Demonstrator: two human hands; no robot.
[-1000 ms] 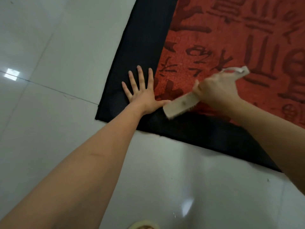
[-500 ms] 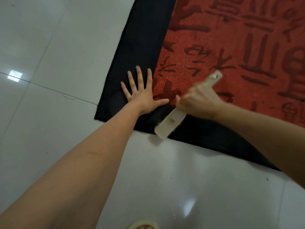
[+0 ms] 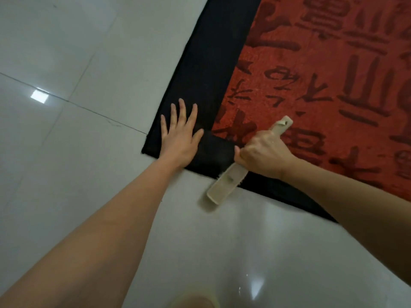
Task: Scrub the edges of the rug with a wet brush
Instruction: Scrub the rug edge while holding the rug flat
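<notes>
A red rug [image 3: 322, 74] with dark characters and a wide black border [image 3: 206, 63] lies on the floor, its near left corner in mid view. My left hand [image 3: 180, 138] presses flat on the black border at that corner, fingers spread. My right hand [image 3: 262, 152] grips the handle of a cream scrub brush [image 3: 226, 185]. The brush head reaches over the rug's near edge onto the tile, bristles down. The handle end sticks out beyond my fist over the red part.
Glossy white floor tiles [image 3: 66, 152] with grout lines surround the rug on the left and near side. A pale yellowish object [image 3: 195, 300], only partly in view, sits at the bottom edge.
My right hand has drawn the brush from the red area across the black border toward me, so its head now overhangs the tile. My left hand stays flat on the corner.
</notes>
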